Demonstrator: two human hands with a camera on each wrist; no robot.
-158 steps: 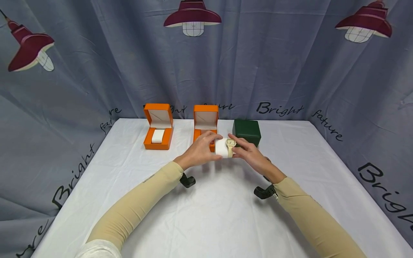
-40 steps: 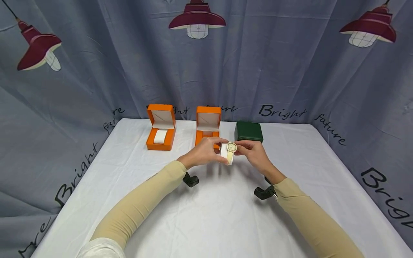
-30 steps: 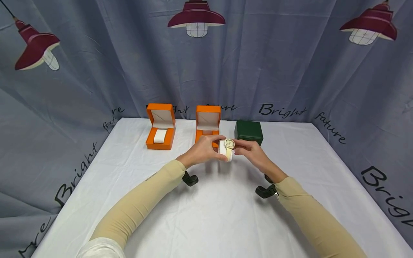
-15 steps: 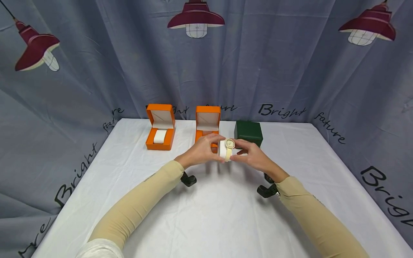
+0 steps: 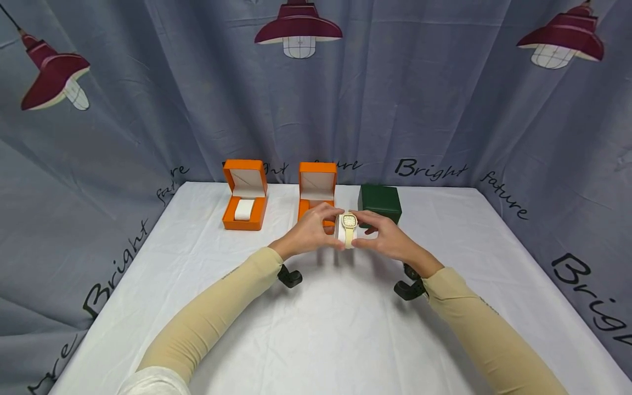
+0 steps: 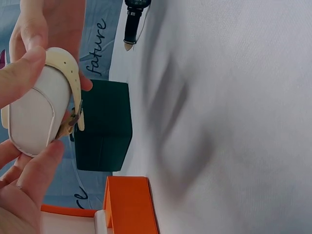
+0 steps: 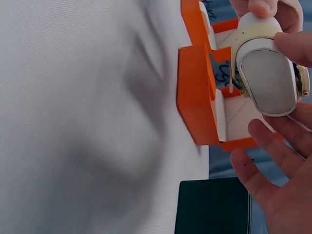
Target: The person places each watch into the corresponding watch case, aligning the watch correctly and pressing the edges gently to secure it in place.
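Note:
A cream-strapped watch (image 5: 349,221) is looped around a white watch pillow (image 6: 33,114), held up above the table between both hands. My left hand (image 5: 311,227) grips the pillow from the left, thumb below and fingers above. On the other side, my right hand (image 5: 387,236) pinches the watch and pillow, thumb at the lower edge and index finger at the top. The right wrist view shows the pillow's flat end, with the punched strap (image 7: 246,36) across its top and the watch case (image 7: 303,80) at the side. A metal buckle (image 6: 73,119) shows beside the strap's end.
Behind the hands, an open orange watch box (image 5: 317,181) stands partly hidden by my left hand. Left of it, another open orange box (image 5: 242,224) holds a white pillow (image 5: 244,209). A closed dark green box (image 5: 380,200) sits behind my right hand. White cloth (image 5: 336,329) covers the table.
The right hand's fingers have shifted from the watch's upper right side to above and below it. The pillow was tilted and is now straighter, with the watch nearer the middle of its visible face.

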